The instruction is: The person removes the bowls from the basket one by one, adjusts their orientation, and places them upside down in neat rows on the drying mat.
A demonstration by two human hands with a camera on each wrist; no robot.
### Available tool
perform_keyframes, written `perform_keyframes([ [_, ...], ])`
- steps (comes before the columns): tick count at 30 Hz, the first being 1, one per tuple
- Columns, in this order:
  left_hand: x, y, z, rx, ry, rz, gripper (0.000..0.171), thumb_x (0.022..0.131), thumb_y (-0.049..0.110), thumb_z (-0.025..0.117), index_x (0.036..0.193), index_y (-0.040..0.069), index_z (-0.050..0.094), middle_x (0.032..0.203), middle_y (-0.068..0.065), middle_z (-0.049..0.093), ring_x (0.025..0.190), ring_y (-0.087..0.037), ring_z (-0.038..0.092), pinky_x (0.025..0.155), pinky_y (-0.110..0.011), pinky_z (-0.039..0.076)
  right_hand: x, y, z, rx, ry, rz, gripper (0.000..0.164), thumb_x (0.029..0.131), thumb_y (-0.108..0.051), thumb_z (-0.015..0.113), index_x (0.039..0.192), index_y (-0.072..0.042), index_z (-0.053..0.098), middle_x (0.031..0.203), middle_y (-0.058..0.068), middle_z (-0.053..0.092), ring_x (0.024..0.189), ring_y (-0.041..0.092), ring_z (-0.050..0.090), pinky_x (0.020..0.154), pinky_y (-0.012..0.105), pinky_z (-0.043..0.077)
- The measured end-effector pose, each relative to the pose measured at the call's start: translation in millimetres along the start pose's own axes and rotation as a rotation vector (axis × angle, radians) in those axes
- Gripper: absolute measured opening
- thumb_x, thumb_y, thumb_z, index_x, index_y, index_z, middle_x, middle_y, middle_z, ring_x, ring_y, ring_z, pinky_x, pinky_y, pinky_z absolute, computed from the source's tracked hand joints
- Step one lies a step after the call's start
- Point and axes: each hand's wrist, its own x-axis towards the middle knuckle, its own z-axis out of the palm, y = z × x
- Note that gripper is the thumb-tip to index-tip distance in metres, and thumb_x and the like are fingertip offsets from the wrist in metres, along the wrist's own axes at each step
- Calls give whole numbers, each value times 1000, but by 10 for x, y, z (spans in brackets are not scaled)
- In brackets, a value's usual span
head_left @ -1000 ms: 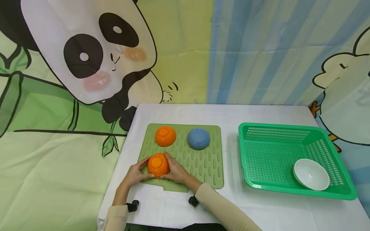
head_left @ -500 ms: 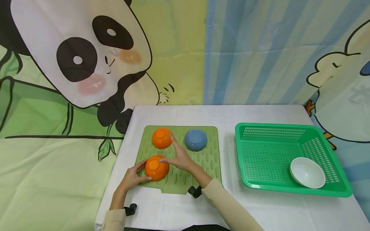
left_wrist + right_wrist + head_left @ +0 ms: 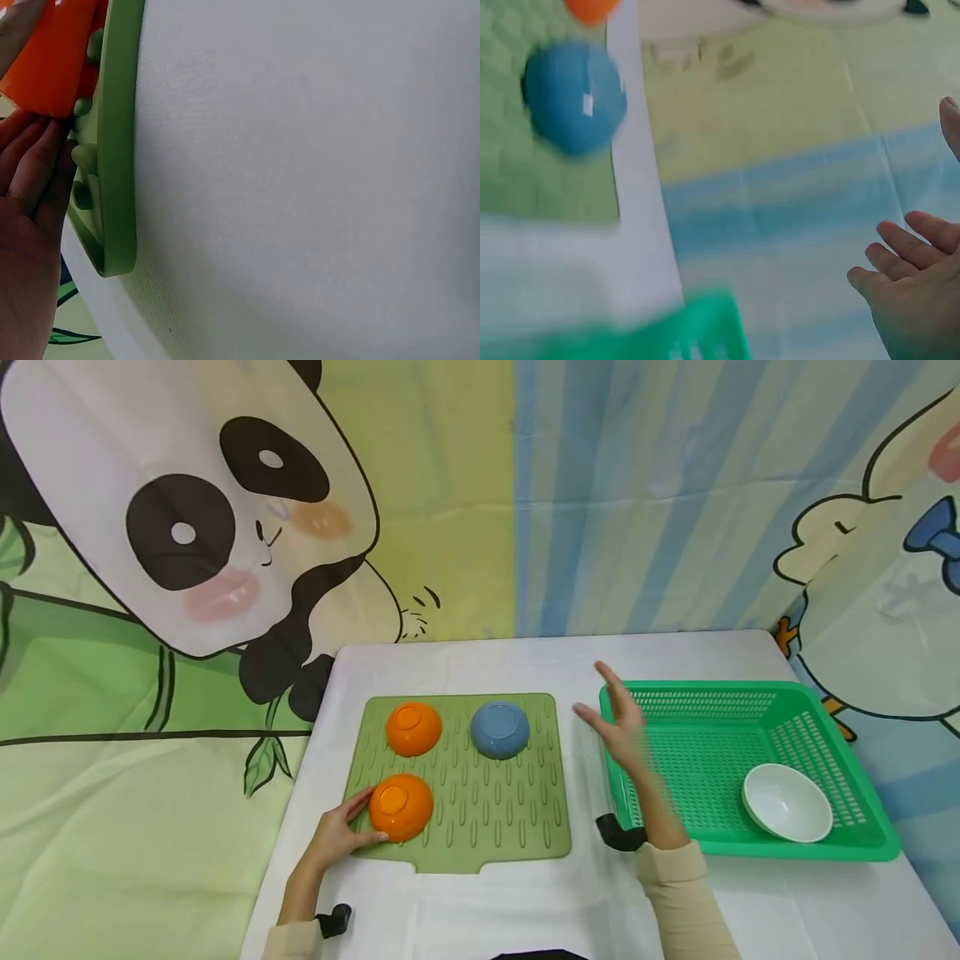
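Observation:
Upside down on a green drying mat (image 3: 517,827) lie two orange bowls and a blue bowl (image 3: 500,730). With fingers and thumb on either side of its left edge, my left hand (image 3: 337,837) holds the nearer orange bowl (image 3: 402,808). The left wrist view shows the fingertips against this orange bowl (image 3: 49,64) low by the mat's knobs. The other orange bowl (image 3: 414,729) is behind it. My right hand (image 3: 624,731), slightly blurred, is over the left rim of a green basket (image 3: 693,793), fingers spread and holding nothing. A white bowl (image 3: 787,802) is inside the basket.
A white cloth (image 3: 442,914) covers the table, with its far edge near a printed curtain (image 3: 585,527). Bare cloth separates the mat from the basket, which stands at the table's right.
My right hand has let go of the nearer orange bowl and swung right, past the mat to the basket's left side. My left hand stays at the bowl. The head view has shifted slightly.

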Motion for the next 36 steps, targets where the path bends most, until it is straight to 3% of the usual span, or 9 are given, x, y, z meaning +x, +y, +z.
perform_keyframes([
  [3,-5,-14,15,-6,-5,1,89,60,35,85,135,7,47,132,-16,50,119,-29,49,97,-44,37,-149,167,-520,9,191,82,64,85,7,61,140,6,30,144,21,30,136,27,22,111,39,18],
  [8,-7,-9,8,-16,5,6,88,60,33,85,134,5,48,131,-18,50,118,-31,49,95,-44,40,-383,396,-1247,-5,464,263,63,88,-9,62,143,-8,32,146,9,32,135,13,24,110,22,17],
  [12,-2,-4,-1,5,0,9,88,59,34,85,134,6,48,131,-17,50,118,-31,49,95,-44,40,-540,478,-1635,-7,582,402,66,89,-18,61,146,-14,28,148,0,29,136,6,19,109,16,12],
  [15,9,-7,0,13,-3,10,89,59,34,85,134,7,48,131,-17,50,118,-30,50,96,-44,39,-659,532,-1831,-36,619,514,70,89,-25,60,148,-17,22,150,-5,24,136,3,14,109,16,8],
  [21,18,-14,-4,-1,-4,-2,89,58,33,86,134,6,48,131,-17,50,117,-31,50,95,-44,39,-863,684,-2015,-172,631,691,79,87,-40,59,149,-20,14,152,-4,15,138,8,9,112,29,8],
  [29,-4,-2,-17,-11,1,0,87,58,31,87,133,6,49,130,-18,51,117,-31,50,94,-44,41,-985,1067,-2206,-333,526,844,95,80,-61,55,150,-20,5,154,8,3,138,33,3,104,60,18],
  [36,15,1,-12,-16,0,8,86,58,30,87,132,6,50,129,-18,52,116,-32,51,94,-44,41,-1020,903,-2142,-517,340,885,94,85,-54,53,147,-1,6,150,26,0,133,49,5,101,64,20],
])
